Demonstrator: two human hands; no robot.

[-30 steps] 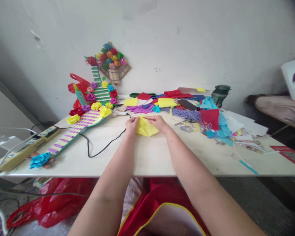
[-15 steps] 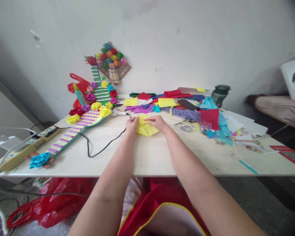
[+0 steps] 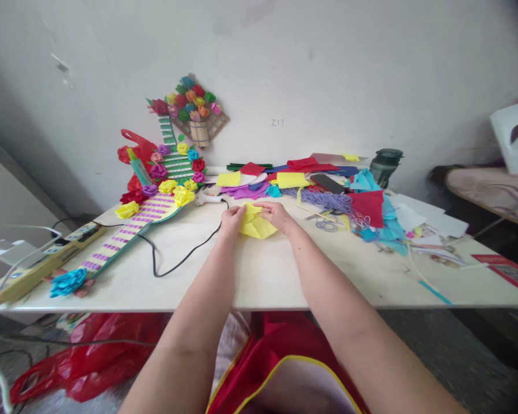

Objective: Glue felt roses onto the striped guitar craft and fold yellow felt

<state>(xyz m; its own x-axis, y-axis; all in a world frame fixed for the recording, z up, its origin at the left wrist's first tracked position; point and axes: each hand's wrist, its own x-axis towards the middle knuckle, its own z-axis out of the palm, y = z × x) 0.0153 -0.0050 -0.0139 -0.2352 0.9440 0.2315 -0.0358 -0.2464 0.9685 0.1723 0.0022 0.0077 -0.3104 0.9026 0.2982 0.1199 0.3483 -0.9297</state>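
A creased sheet of yellow paper (image 3: 259, 226) hangs between my two hands above the middle of the table. My left hand (image 3: 233, 219) pinches its left edge, thumb and fingers closed. On the far right side of the sheet, my right hand (image 3: 275, 215) grips the paper with the fingertips pressed together. The lower part of the sheet spreads toward me. Just behind my left hand lies a white glue gun (image 3: 209, 199), its black cord (image 3: 190, 253) curling over the table to the left.
At left stand a striped panel with paper flowers (image 3: 132, 230) and a power strip (image 3: 64, 253). Behind my hands lie coloured papers (image 3: 291, 180), a phone (image 3: 327, 183) and purple string (image 3: 322, 199). Scissors (image 3: 323, 217), blue crepe paper (image 3: 391, 224) and a dark bottle (image 3: 386, 167) are at right.
My right hand has shifted slightly on the paper, its fingers now closer to the top edge. My left hand stays almost in place, and the view has moved a little.
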